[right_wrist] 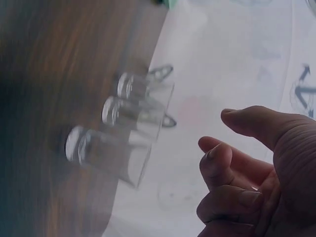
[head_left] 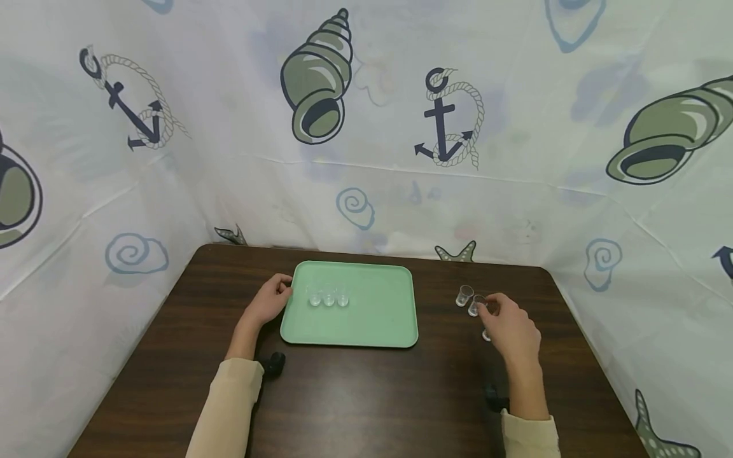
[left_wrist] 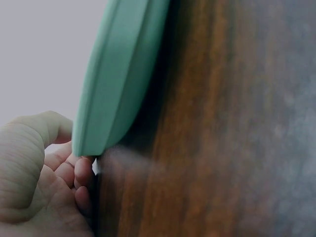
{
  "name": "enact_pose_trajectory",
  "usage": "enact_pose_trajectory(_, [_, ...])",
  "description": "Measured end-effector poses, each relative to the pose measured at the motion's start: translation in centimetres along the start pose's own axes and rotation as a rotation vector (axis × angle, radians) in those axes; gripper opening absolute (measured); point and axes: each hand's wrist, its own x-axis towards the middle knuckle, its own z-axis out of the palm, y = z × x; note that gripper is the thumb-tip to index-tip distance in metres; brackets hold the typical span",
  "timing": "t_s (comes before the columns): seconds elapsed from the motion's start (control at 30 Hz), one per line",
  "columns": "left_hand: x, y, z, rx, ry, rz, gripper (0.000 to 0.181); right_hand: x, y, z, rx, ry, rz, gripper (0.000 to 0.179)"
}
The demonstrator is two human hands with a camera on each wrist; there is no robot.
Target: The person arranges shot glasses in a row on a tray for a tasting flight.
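My left hand (head_left: 270,299) grips the left rim of a green tray (head_left: 350,329). In the left wrist view its thumb and curled fingers lie on either side of the tray edge. Three clear shot glasses (head_left: 329,299) stand in a row on the tray's left half. Three more shot glasses (right_wrist: 107,152) stand upright on the table to the right, the nearest mostly hidden by my right hand (head_left: 517,329) in the head view. That hand hovers over them, thumb and fingers apart with nothing between, as the right wrist view shows.
The dark wooden table (head_left: 366,401) ends at a cloth (head_left: 389,203) printed with shells and anchors, hanging behind it and at both sides. A black wrist device (head_left: 274,364) sits by the left wrist, another (head_left: 497,399) by the right.
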Motion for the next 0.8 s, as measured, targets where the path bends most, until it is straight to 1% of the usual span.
enact_pose_trajectory(0.17, [0.0,0.0,0.0,0.003,0.012,-0.002,0.045,0.1,1.0,-0.8,-0.011,-0.014,0.043,0.054])
enact_pose_trajectory(0.33, [0.2,-0.1,0.0,0.009,0.01,-0.005,0.044,0.3,1.5,-0.9,-0.046,-0.04,0.044,0.059])
enact_pose_trajectory(0.43, [0.3,-0.2,0.0,0.016,0.007,-0.007,0.044,0.4,1.9,-0.9,-0.079,-0.055,0.052,0.063])
enact_pose_trajectory(0.63, [0.2,-0.3,0.1,0.024,0.011,-0.017,0.044,0.2,2.8,-0.5,-0.111,-0.111,0.071,0.07])
enact_pose_trajectory(0.8, [0.1,-0.2,0.1,0.021,0.011,-0.012,0.044,0.3,3.1,0.0,-0.119,-0.115,0.068,0.072])
